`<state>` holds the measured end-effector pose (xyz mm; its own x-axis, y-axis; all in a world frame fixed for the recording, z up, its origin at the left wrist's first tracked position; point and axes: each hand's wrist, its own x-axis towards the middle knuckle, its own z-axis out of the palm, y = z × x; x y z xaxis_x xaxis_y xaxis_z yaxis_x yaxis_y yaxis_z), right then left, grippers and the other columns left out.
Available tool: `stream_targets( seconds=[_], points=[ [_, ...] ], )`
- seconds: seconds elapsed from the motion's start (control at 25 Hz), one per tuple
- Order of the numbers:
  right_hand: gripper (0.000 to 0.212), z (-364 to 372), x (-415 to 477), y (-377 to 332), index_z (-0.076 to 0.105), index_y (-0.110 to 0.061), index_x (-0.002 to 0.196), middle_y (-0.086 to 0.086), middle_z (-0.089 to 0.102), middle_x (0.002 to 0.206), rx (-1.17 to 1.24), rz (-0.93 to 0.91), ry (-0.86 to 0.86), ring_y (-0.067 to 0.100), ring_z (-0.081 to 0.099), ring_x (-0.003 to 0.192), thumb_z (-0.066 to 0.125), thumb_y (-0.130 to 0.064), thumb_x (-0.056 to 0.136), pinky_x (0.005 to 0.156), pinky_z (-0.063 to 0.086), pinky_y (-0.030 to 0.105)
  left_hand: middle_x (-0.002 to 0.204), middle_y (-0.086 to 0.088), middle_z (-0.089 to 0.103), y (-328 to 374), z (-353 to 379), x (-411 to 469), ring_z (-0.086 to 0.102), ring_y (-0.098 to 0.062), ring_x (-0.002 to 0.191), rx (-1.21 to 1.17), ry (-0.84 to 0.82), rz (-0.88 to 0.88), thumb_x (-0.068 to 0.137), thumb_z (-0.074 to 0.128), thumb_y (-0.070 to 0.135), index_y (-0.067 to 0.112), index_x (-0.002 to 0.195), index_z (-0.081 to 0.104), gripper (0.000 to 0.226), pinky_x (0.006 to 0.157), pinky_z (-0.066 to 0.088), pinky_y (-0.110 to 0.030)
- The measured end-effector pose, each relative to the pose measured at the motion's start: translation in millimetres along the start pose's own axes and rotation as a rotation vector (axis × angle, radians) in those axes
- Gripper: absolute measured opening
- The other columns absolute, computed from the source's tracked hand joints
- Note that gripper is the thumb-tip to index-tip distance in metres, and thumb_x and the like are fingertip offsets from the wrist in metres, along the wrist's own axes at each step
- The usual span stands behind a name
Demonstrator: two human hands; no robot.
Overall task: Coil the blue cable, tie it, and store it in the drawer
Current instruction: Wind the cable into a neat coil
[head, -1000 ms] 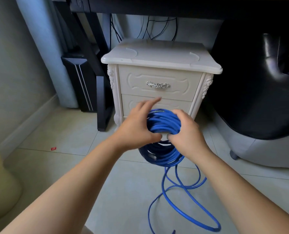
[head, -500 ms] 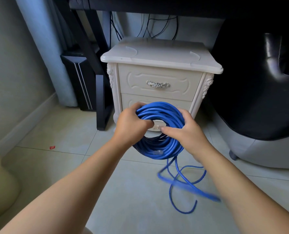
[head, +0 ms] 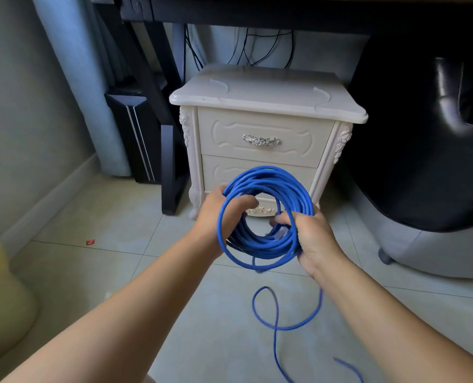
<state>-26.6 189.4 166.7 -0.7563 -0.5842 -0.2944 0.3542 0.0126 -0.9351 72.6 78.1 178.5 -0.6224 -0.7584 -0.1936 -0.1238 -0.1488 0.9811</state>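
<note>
A round coil of blue cable (head: 268,186) hangs in the air in front of a cream nightstand. My left hand (head: 218,214) grips the coil's left side, fingers curled through the middle. My right hand (head: 314,239) grips the lower right side of the coil. A loose tail of the cable (head: 278,327) trails from my right hand in a loop over the floor tiles. The nightstand's upper drawer (head: 263,125), with a silver handle (head: 261,140), is closed. The lower drawer (head: 221,170) is partly hidden behind the coil.
A black desk leg (head: 171,167) and a black computer tower (head: 131,134) stand left of the nightstand. A large black and grey beanbag seat (head: 423,161) fills the right. A yellowish bag (head: 0,299) sits at the left edge. Black wires (head: 246,48) hang behind the nightstand.
Another loop has been added to the coil, which now looks wider. My right hand moved down to the coil's lower right side, and the loose tail on the floor got shorter.
</note>
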Motion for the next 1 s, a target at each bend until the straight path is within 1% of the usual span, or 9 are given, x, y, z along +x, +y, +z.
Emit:
stream_targets(
  seconds=[0.16,0.24,0.32,0.4,0.48,0.6,0.72,0.84,1.0],
  points=[
    [0.031,-4,2,-8,0.060,-0.012,0.100,0.013,0.057,0.066,-0.022,-0.034,0.077,0.027,0.058,0.059,0.051,0.012,0.083,0.063,0.058,0.043,0.093,-0.011,0.068,7,-10,2,0.070,-0.026,0.093,0.087,-0.193,-0.118,0.078,0.077,0.030,0.011,0.111,0.066,0.040,0.088,0.055,-0.040],
    [0.036,-6,2,-14,0.059,-0.018,0.099,0.011,0.056,0.067,-0.112,-0.116,0.048,0.022,0.057,0.052,0.053,0.013,0.081,0.054,0.056,0.037,0.098,-0.005,0.071,12,-17,5,0.071,-0.021,0.095,0.179,-0.260,-0.071,0.069,0.078,0.041,0.018,0.116,0.066,0.054,0.087,0.056,-0.037],
    [0.041,-10,2,-20,0.059,-0.023,0.103,0.005,0.060,0.075,-0.340,-0.268,0.010,0.016,0.058,0.054,0.058,0.010,0.078,0.047,0.050,0.024,0.106,0.005,0.072,13,-19,8,0.070,-0.011,0.096,0.241,-0.285,0.052,0.067,0.082,0.038,0.026,0.125,0.060,0.063,0.087,0.056,-0.030],
    [0.049,-12,3,-22,0.057,-0.028,0.108,-0.006,0.064,0.086,-0.603,-0.418,-0.035,0.011,0.061,0.070,0.063,0.006,0.074,0.056,0.048,0.015,0.117,0.008,0.067,14,-18,9,0.068,-0.003,0.100,0.316,-0.307,0.155,0.071,0.086,0.024,0.031,0.136,0.050,0.074,0.085,0.055,-0.020],
    [0.055,-11,2,-20,0.056,-0.032,0.113,-0.011,0.065,0.097,-0.750,-0.505,-0.096,0.010,0.063,0.085,0.065,0.003,0.071,0.072,0.050,0.017,0.118,0.011,0.064,12,-14,7,0.065,0.003,0.096,0.448,-0.320,0.237,0.072,0.084,0.015,0.033,0.140,0.041,0.083,0.081,0.052,-0.012],
    [0.059,-7,1,-14,0.055,-0.030,0.120,-0.008,0.064,0.107,-0.788,-0.563,-0.112,0.012,0.062,0.095,0.066,0.000,0.070,0.082,0.051,0.026,0.102,0.012,0.066,8,-9,5,0.065,0.001,0.080,0.487,-0.247,0.294,0.072,0.078,0.007,0.032,0.131,0.048,0.072,0.072,0.051,-0.012],
    [0.057,-7,0,-14,0.055,-0.029,0.118,-0.012,0.063,0.104,-0.727,-0.576,-0.090,0.006,0.061,0.092,0.069,-0.002,0.071,0.080,0.051,0.024,0.082,0.010,0.067,5,-4,5,0.063,-0.004,0.066,0.431,-0.135,0.318,0.072,0.074,0.001,0.023,0.110,0.057,0.047,0.067,0.052,-0.022],
    [0.054,-8,1,-19,0.053,-0.033,0.115,-0.017,0.062,0.103,-0.577,-0.512,-0.068,-0.001,0.062,0.088,0.075,-0.009,0.072,0.076,0.051,0.019,0.083,0.007,0.070,7,1,3,0.067,-0.009,0.072,0.303,-0.078,0.333,0.071,0.078,0.003,0.019,0.105,0.060,0.042,0.069,0.055,-0.026],
    [0.055,-11,4,-14,0.056,-0.033,0.119,-0.009,0.069,0.100,-0.351,-0.330,-0.111,0.008,0.067,0.089,0.079,-0.010,0.074,0.076,0.054,0.025,0.089,-0.001,0.073,10,5,-1,0.070,-0.020,0.081,0.107,-0.024,0.265,0.073,0.080,0.003,0.017,0.107,0.063,0.040,0.072,0.057,-0.035]
  ],
)
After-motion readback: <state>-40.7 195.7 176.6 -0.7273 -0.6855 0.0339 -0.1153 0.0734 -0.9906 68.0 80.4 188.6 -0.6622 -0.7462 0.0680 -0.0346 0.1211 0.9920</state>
